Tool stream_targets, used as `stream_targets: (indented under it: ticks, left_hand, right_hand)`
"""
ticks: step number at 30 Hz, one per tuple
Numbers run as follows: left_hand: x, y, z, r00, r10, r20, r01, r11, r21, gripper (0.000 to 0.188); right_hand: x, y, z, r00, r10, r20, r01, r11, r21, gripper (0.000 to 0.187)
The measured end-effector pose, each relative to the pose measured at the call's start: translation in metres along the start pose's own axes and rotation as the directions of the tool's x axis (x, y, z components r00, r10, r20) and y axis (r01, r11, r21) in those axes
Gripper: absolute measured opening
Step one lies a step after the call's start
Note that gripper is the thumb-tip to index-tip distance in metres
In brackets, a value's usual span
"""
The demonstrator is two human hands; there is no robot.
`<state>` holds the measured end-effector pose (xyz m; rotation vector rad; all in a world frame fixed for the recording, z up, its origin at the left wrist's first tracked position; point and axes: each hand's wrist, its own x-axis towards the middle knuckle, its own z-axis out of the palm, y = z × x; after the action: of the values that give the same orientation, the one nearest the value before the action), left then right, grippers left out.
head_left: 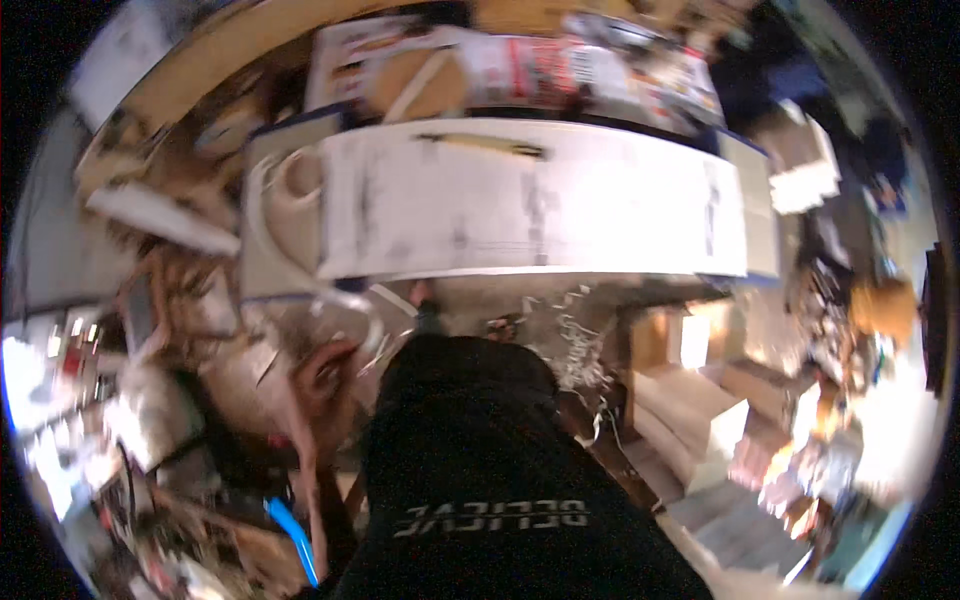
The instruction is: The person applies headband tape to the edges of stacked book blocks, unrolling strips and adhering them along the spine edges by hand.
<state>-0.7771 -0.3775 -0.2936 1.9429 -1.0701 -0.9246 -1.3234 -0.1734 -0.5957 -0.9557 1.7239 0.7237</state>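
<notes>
The picture is smeared by motion. A skin-toned, blurred shape that looks like my left hand is low on the left, beside my black garment. Its fingers do not show clearly, and I cannot tell whether they hold anything. Close above it curls the lower end of a white strip, which loops down over the left end of the worktable. My right hand is not in view. Ahead lies a long white sheet across the table, with dark smudges on it. A thin yellowish tool rests near the sheet's far edge.
Behind the sheet are a round tan disc and printed paper. Pale shavings or scraps litter the floor below the table. Cardboard boxes stand to the right. A blue strip shows at the lower left among clutter.
</notes>
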Motion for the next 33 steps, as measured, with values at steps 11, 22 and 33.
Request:
stream_targets:
  ticks: [11,22,33]
  left_hand:
    - [-0.005,0.072,-0.003,0.961,0.168,0.219,-0.185,0.981,0.061,0.010]
    - [-0.026,0.032,-0.041,0.978,-0.117,-0.172,-0.032,0.732,-0.681,0.022]
    - [-0.007,0.151,-0.050,0.828,0.561,0.021,-0.185,0.307,-0.934,0.015]
  right_hand:
    - [-0.300,-0.418,-0.226,-0.109,-0.883,-0.457,0.990,-0.055,-0.129,0.020]
    - [-0.289,-0.425,-0.198,0.021,-0.986,-0.166,0.957,0.068,-0.283,0.013]
    - [-0.327,-0.470,-0.205,-0.361,-0.916,-0.173,0.928,-0.335,-0.162,0.075]
